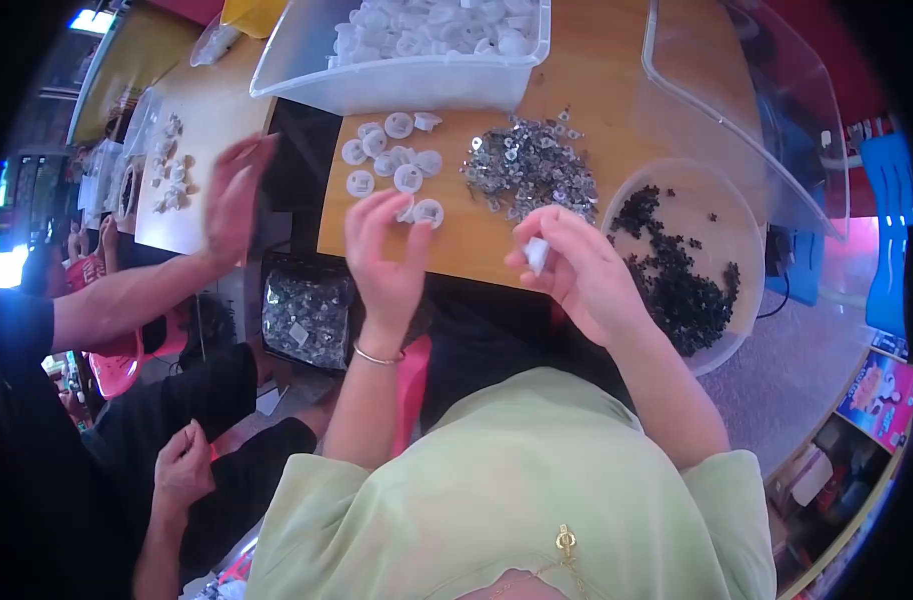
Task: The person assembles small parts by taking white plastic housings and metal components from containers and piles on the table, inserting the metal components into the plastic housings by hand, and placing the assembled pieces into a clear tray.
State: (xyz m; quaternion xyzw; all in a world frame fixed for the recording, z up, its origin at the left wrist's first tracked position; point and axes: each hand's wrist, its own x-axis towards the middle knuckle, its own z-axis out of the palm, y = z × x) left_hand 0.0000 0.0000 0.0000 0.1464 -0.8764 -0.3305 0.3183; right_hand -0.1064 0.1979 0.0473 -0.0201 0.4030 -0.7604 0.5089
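Note:
My right hand (pixel 587 275) pinches a small white plastic piece (pixel 537 254) between thumb and fingers, just off the table's front edge. To its left, my left hand (pixel 385 260) is open, fingers curled and the thumb apart from them. It is nearest to a loose group of round white plastic caps (pixel 409 178) on the wooden table. Behind my right hand spreads a pile of small shiny metal pieces (pixel 535 165). A round clear tub (pixel 749 215) with small black parts (pixel 677 290) stands to the right of that hand.
A large clear bin (pixel 407 88) full of white caps stands at the back. A clear lid or bin (pixel 707 95) is at back right. At left, a co-worker's hand (pixel 235 200) reaches over a pale table (pixel 199 225); below is a bag of shiny pieces (pixel 305 315).

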